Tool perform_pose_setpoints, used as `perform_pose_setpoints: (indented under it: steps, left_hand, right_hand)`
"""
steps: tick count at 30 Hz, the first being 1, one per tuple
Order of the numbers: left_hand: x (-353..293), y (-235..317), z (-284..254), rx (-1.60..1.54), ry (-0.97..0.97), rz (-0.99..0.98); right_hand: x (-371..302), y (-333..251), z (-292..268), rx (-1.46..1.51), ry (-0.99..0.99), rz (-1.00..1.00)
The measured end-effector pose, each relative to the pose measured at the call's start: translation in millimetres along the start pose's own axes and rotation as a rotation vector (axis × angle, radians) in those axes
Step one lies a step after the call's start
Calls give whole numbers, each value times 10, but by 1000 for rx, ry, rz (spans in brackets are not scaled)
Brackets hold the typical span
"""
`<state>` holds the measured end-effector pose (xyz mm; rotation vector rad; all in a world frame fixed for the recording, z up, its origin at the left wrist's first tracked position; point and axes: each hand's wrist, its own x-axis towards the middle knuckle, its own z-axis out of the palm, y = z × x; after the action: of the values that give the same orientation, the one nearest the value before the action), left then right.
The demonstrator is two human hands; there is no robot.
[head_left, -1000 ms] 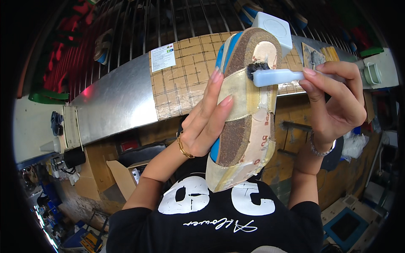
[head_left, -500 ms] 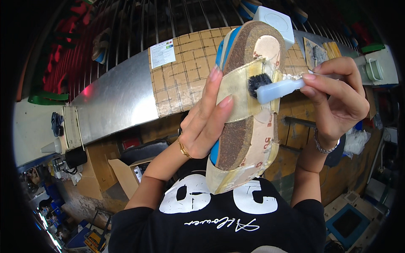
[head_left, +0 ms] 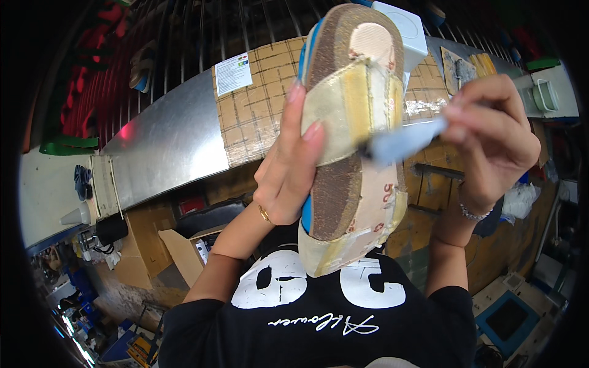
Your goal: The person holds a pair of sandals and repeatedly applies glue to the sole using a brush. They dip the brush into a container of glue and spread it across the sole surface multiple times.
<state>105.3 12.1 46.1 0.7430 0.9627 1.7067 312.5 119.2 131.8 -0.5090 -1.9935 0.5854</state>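
Note:
In my left hand (head_left: 288, 153) is an unfinished shoe upper on a blue last (head_left: 337, 190), its underside turned up toward me. Brown cork-like material, a tan insole board and folded-over cream straps show on that underside. My left fingers and thumb grip its left side. My right hand (head_left: 494, 132) pinches the handle of a pale blue brush (head_left: 402, 144), blurred by motion. The brush's dark bristles sit at the lower edge of the wide cream strap; whether they touch it I cannot tell. A yellowish, wet-looking band runs along that strap.
Beyond the shoe runs a metal bench (head_left: 165, 135) partly covered with taped cardboard (head_left: 257, 86). A white box-shaped container (head_left: 402, 30) stands behind the shoe's tip. Metal bars (head_left: 270, 21) form a rack at the back. An open carton (head_left: 184, 254) sits below the bench at left.
The brush has moved from the middle of the wide strap down to its lower edge. The shoe has shifted slightly left and up with my left hand.

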Motion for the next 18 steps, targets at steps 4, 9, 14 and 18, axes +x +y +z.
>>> perform_pose_setpoints:
  steps: [4, 9, 14, 18]
  left_hand:
    - [114, -16, -9, 72, 38, 80]
    - [201, -67, -129, 494, 16, 393]
    - [223, -99, -243, 966, -114, 875]
    - [326, -60, -255, 1108, -190, 1186]
  right_hand:
    - [-81, -51, 146, -99, 86, 98]
    - [-179, -204, 206, 6, 124, 254]
    - [-167, -266, 244, -172, 132, 198]
    - [-142, -281, 250, -263, 153, 112]
